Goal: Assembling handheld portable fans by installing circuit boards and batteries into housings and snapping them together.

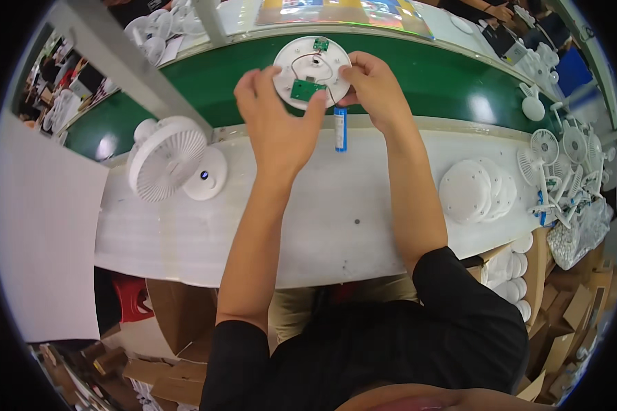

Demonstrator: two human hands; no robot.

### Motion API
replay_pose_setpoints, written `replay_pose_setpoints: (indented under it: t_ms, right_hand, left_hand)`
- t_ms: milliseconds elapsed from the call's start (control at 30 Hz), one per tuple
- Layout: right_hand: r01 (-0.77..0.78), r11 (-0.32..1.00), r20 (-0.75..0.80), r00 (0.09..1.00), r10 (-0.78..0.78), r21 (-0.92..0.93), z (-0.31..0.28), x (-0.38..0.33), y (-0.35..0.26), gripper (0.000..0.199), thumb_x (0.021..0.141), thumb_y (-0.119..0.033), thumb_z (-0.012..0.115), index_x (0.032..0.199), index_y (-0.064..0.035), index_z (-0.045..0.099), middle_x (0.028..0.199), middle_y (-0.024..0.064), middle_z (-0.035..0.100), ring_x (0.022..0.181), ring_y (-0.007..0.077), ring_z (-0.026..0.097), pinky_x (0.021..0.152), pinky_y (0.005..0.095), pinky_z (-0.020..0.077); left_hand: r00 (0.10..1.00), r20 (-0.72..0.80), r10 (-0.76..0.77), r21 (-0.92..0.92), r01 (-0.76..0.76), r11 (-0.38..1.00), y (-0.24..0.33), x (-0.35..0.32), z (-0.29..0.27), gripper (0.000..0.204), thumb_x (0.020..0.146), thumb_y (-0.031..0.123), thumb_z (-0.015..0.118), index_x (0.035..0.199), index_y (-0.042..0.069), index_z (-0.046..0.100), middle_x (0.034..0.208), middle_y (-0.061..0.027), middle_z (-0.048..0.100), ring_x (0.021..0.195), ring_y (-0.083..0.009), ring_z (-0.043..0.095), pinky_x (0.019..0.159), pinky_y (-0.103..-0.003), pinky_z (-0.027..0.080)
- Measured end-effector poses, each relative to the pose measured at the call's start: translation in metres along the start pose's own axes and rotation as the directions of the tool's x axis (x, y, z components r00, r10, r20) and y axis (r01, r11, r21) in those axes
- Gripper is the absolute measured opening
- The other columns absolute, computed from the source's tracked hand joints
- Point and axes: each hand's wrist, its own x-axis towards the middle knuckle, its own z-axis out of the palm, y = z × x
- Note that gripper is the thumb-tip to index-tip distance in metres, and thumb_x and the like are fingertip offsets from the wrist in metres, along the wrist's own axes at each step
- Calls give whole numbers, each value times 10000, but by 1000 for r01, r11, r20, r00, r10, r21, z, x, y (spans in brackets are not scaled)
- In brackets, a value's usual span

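Observation:
A round white fan base [305, 58] is held up over the green belt, its inner side showing. Thin wires run across it between a larger green circuit board [307, 90] and a smaller one [321, 44]. My left hand [277, 120] grips it at the left and lower rim, thumb beside the larger board. Pinching the right rim is my right hand [372, 85], its lower fingers partly hidden behind the base. A blue cylindrical battery [341, 130] lies or hangs just below the base, between my hands; I cannot tell which.
A white desk fan [168, 163] stands at the left of the white bench [322, 236]. Several white discs [466, 190] overlap at the right, with fan parts [562, 161] piled beyond. The green belt [452, 82] crosses behind. Cardboard boxes [182, 315] sit below the bench.

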Motion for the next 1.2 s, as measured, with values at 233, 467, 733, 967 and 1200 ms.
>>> replay_pose_setpoints:
  t_ms: [233,467,733,967,1200]
  right_hand:
    - [33,995,17,999,-31,-99,-17,-12,-22,126,890,-74,548,945,13,620,774,86,623,607,140,598,532,243,491]
    - [517,761,56,839,-541,-392,-24,2,-32,274,802,-33,651,1074,-37,683,1025,127,617,836,263,605,713,329,496]
    - [636,649,241,766,-596,-417,-20,5,-36,158,779,-2,669,915,-42,738,1059,122,594,804,231,578,672,303,467]
    - [550,611,170,806,-567,-569,-16,5,-37,117,749,4,684,841,-34,746,997,112,587,744,200,545,645,285,449]
    - [468,648,35,826,-563,-601,-5,-1,-37,141,733,2,693,855,-40,752,940,100,572,734,201,531,643,284,448]
  left_hand:
    - [930,316,-187,-114,232,966,24,43,20,325,799,167,740,1026,28,554,997,-101,577,929,-225,536,860,-308,442]
    - [828,413,-379,-619,561,550,14,57,5,68,900,88,616,895,60,554,864,-34,571,739,-90,490,655,-203,420]
    - [794,493,-356,-670,608,426,32,48,13,121,912,29,565,1021,55,521,893,-60,586,742,-100,506,634,-202,415]
    - [754,618,-221,-698,657,285,29,47,14,206,914,-32,505,1096,62,483,913,-75,590,740,-109,524,625,-206,412]
    - [770,574,-280,-553,616,561,35,48,11,203,909,-31,509,1088,63,511,953,-95,615,766,-116,522,642,-204,404]
